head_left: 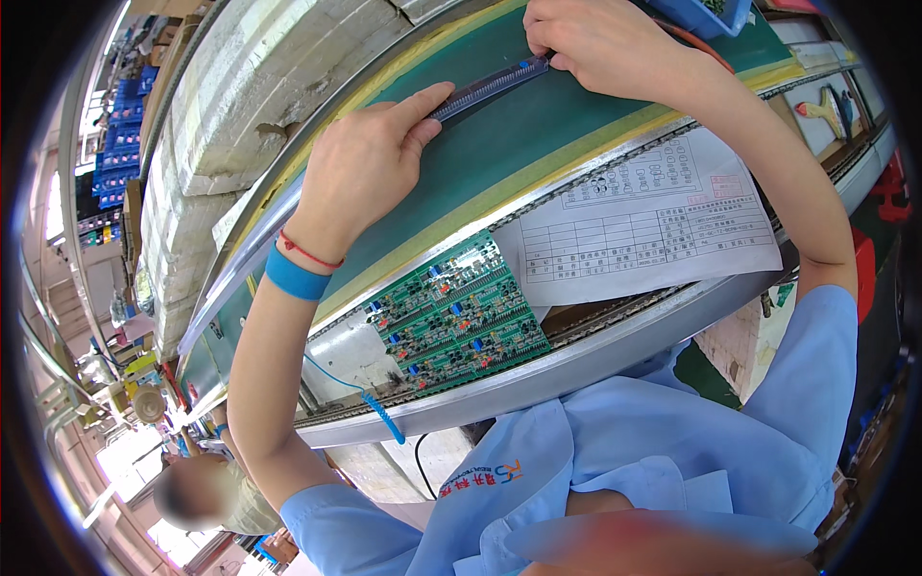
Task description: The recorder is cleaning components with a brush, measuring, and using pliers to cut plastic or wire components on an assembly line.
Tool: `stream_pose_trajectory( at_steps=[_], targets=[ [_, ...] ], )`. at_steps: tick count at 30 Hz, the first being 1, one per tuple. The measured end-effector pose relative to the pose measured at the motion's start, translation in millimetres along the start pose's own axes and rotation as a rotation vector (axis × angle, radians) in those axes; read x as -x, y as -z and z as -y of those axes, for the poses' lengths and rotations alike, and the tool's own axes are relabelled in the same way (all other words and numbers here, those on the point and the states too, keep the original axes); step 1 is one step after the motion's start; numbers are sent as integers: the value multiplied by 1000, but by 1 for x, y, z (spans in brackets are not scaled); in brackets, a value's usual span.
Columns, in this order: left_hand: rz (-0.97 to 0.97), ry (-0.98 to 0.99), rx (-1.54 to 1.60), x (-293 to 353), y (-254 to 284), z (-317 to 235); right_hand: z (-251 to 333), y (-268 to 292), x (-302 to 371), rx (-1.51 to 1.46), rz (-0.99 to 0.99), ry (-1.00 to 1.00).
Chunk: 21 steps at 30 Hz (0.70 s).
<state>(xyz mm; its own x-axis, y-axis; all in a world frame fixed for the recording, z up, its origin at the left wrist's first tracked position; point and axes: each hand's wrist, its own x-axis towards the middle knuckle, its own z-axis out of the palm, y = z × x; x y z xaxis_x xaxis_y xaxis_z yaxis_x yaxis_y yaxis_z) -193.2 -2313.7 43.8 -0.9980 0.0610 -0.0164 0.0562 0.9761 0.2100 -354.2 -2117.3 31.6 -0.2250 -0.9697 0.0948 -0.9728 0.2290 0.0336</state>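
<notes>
A slim clear plastic tube (492, 88) filled with a row of dark small parts slants over the green work surface (547, 134). My left hand (370, 163) grips its left end, thumb below and index finger stretched along it. At the right end, my right hand (591, 43) pinches the tube with thumb and fingertips. A small blue piece shows inside the tube near my right fingers. Closer to me lies a green circuit board panel (461, 322), populated with blue, red and dark components. Around my left wrist is a blue strap (296, 276).
A printed sheet (643, 226) lies right of the board, along the metal rail (615, 305). A blue bin (701, 13) stands at the far right. White foam blocks (250, 106) line the far left. A blue coiled cord (384, 420) hangs near the rail. Another person (245, 499) is at lower left.
</notes>
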Motion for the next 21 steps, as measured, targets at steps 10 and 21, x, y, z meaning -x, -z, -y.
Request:
stream_pose_trajectory(
  at_steps=[10,21],
  targets=[
    [28,-39,-154,-5,16,-6,1,5,2,-35,21,-21],
    [20,64,-161,16,28,3,6,1,-5,-207,80,-62]
  ],
)
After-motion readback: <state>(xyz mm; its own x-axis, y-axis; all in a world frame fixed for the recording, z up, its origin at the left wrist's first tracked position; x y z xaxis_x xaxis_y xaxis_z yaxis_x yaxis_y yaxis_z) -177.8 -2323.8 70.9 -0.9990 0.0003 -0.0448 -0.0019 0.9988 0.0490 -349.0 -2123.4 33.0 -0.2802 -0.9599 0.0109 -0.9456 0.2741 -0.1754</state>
